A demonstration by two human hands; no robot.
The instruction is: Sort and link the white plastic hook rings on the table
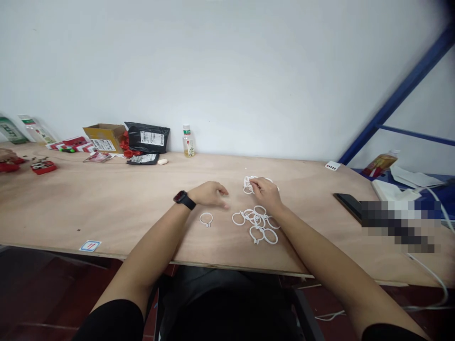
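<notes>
Between the left hand (213, 194) and the right hand (267, 193), a low passage is free over the tabletop (142, 187). On its near side, the white ring pile (256, 219) obstructs. The left forearm (161, 237) closes the left of the single ring (207, 224); along the wall (249, 94), the bottle (188, 142) and black parcel (147, 137) stand as obstacles.

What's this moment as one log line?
left hand: open, empty; right hand: at far rings; near ring cluster: on table

Left hand (212, 193) cupped, right hand (267, 192) bunched
</notes>
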